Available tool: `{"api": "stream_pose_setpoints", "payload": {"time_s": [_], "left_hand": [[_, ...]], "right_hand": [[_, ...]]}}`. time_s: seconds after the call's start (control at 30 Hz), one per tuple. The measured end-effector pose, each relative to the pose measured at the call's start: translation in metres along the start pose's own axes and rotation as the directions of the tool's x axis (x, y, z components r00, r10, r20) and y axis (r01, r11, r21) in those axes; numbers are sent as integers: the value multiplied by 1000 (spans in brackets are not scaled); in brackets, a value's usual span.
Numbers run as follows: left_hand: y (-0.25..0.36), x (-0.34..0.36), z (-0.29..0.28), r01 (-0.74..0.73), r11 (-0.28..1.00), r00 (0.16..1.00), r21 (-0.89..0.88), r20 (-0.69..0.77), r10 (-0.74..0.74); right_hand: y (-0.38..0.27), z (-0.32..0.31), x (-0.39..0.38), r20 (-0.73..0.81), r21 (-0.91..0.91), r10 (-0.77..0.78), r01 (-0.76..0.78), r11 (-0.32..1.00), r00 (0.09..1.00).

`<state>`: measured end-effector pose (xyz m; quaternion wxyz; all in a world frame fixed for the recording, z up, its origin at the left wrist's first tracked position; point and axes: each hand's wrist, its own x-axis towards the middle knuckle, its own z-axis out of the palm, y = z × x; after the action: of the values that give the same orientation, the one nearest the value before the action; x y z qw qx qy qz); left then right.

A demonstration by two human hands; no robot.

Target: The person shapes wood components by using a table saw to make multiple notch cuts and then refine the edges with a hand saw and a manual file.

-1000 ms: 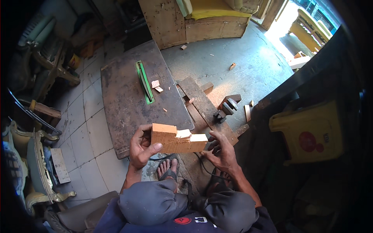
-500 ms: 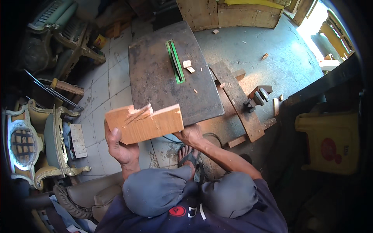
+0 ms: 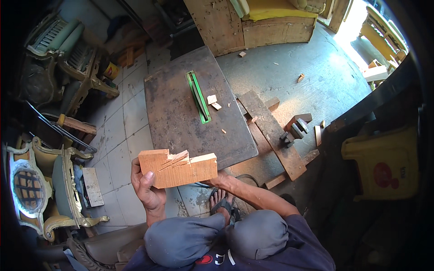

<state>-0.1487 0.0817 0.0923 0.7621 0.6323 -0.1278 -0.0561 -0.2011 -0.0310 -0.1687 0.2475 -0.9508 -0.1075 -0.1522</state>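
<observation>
My left hand grips the left end of a thick wooden block, thumb on its near face. The block is reddish-brown, and its upper edge has a rough, splintered notch with slanting cuts. It is held above my lap, close to the near edge of a dark metal saw table. My right hand is low by the table's near edge, partly behind the block's right end. Its fingers are hidden, so I cannot see whether they hold anything. A narrow slot with a green insert runs through the tabletop.
Small wood offcuts lie beside the slot. Right of the table is a wooden plank frame with a dark metal clamp-like part. Carved chair frames crowd the left; a yellow plastic stool stands at right. Sawdust covers some floor.
The view has tilted, so the table sits lower in the picture. The block has turned from slanting up rightward to nearly level, still in my left hand. My right hand remains near the table edge.
</observation>
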Motion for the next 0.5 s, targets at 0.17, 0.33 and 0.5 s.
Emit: {"api": "stream_pose_setpoints", "payload": {"time_s": [0.17,0.33,0.5], "left_hand": [[5,5,-3,21,1000,999,21,29,-21],[-10,12,29,34,999,998,-24,52,-33],[2,23,34,122,969,983,-215,-111,-149]], "right_hand": [[-14,-20,17,151,-107,-19,36,994,988],[9,-14,4,-309,295,16,80,952,951],[34,-126,-75,459,431,77,-297,852,885]]}}
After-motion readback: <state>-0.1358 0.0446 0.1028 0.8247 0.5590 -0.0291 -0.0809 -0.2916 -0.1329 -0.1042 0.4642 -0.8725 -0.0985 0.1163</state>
